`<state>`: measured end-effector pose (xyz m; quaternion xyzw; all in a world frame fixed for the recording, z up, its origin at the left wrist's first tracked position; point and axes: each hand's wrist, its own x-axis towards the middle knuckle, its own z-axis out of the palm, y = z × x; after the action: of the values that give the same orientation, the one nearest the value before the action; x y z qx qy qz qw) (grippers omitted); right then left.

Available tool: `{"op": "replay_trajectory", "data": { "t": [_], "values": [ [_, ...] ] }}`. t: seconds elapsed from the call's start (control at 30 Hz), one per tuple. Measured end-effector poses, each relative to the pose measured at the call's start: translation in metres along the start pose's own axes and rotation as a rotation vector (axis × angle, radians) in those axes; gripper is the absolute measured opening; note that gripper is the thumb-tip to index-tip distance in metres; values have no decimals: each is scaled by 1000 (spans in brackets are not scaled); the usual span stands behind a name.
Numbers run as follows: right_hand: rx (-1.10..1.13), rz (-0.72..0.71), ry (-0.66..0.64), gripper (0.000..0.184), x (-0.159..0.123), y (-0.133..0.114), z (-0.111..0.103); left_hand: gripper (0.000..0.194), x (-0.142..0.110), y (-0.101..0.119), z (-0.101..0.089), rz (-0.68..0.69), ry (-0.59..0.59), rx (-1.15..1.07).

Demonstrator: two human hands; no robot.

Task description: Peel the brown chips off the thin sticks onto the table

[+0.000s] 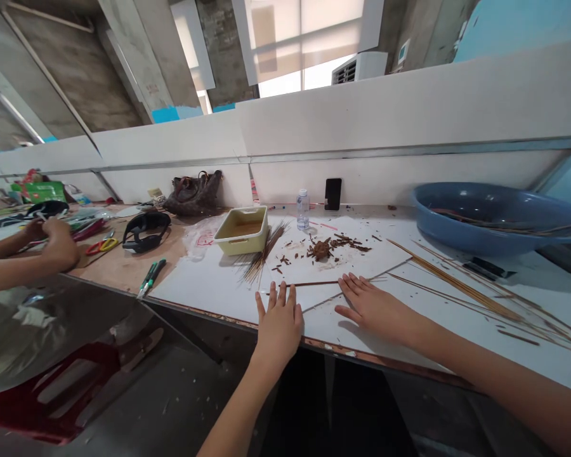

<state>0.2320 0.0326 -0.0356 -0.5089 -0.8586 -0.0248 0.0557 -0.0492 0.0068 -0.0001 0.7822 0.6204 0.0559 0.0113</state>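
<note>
A thin stick with a brown coating (316, 284) lies across the white sheet between my two hands. My left hand (280, 324) rests flat near the table's front edge, fingers spread, its fingertips at the stick's left end. Palm down, my right hand (378, 306) has its outstretched fingertips over the stick's right end. Beyond the stick sits a crumbly brown lump (321, 250) with small brown pieces scattered around it. Several long tan sticks (461, 282) lie to the right of my right hand, and a bundle of thin dark sticks (266, 254) lies to the left.
Behind the bundle stands a pale yellow tub (240, 244) with brown contents. A water bottle (303, 209) and a phone (333, 194) are at the back. A large blue basin (495, 238) sits right. Cutters (152, 278) lie left, near another person's arms (52, 247).
</note>
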Motion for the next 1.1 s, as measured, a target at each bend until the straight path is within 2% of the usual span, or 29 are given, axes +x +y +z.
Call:
{"op": "replay_trajectory", "data": {
  "t": [0.07, 0.27, 0.33, 0.47, 0.53, 0.6, 0.73, 0.8, 1.0, 1.1],
  "values": [
    [11, -15, -1, 86, 1, 3, 0, 62, 3, -1, -1, -3, -8, -2],
    [31, 34, -47, 85, 26, 8, -12, 64, 40, 5, -14, -37, -77, -10],
    [27, 39, -52, 87, 20, 5, -11, 64, 34, 5, -12, -30, -74, -14],
    [38, 2, 3, 87, -5, -3, -3, 64, 4, 1, -4, -16, -41, -27],
    [46, 0, 17, 85, -11, -3, -2, 65, -3, 0, -3, -13, -42, -31],
    [56, 7, 0, 84, -7, -1, -4, 65, 3, 1, -5, -16, -58, -29],
    [56, 30, -54, 86, 14, 5, -14, 64, 31, 7, -14, -43, -93, -15],
    [51, 40, -56, 88, 17, 3, -17, 64, 35, 8, -16, -48, -97, -12],
    [54, -12, 9, 88, -13, -4, -4, 64, -4, 2, -9, -27, -95, -13],
    [61, -18, 15, 85, -17, 0, 0, 63, -7, 0, -9, -19, -100, -5]
  ]
}}
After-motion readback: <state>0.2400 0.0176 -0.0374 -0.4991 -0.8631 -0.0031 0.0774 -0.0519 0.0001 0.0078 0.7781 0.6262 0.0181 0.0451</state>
